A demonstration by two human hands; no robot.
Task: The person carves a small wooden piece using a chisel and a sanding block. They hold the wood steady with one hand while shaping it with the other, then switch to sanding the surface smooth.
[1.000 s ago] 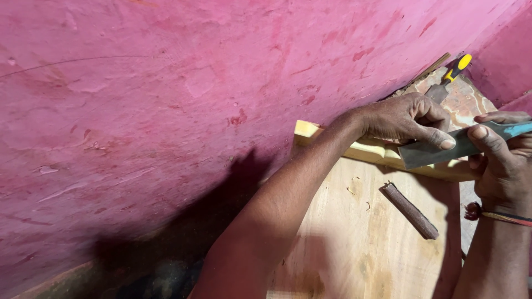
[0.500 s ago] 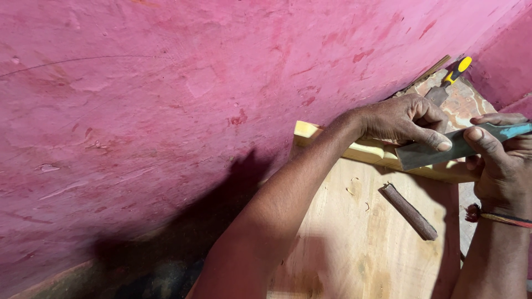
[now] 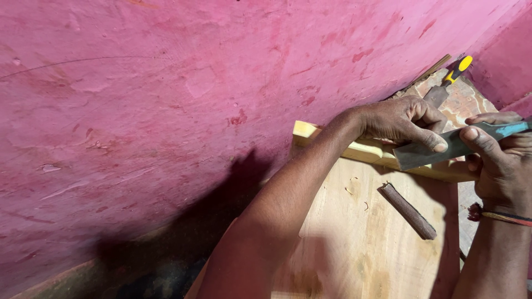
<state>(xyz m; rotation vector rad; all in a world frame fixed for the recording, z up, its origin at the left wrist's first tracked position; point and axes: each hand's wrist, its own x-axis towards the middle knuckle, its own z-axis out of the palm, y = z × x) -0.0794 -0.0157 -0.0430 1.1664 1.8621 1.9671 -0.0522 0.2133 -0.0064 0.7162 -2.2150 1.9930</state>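
Observation:
My left hand [image 3: 402,120] reaches in from below and rests on a pale yellow wooden strip [image 3: 354,148], its forefinger pressed flat on the grey blade of a chisel [image 3: 426,154]. My right hand [image 3: 499,160] grips the same chisel by its blue handle at the right edge. The blade lies across the strip, which sits on a light plywood board [image 3: 360,232] next to a pink wall.
A brown wooden stick [image 3: 407,210] lies loose on the board below the strip. A second chisel with a yellow and black handle [image 3: 451,77] rests on a mottled surface at the back right. The rough pink wall [image 3: 166,99] fills the left.
Both hands and the chisel have shifted very slightly; the blade stays on the wooden strip.

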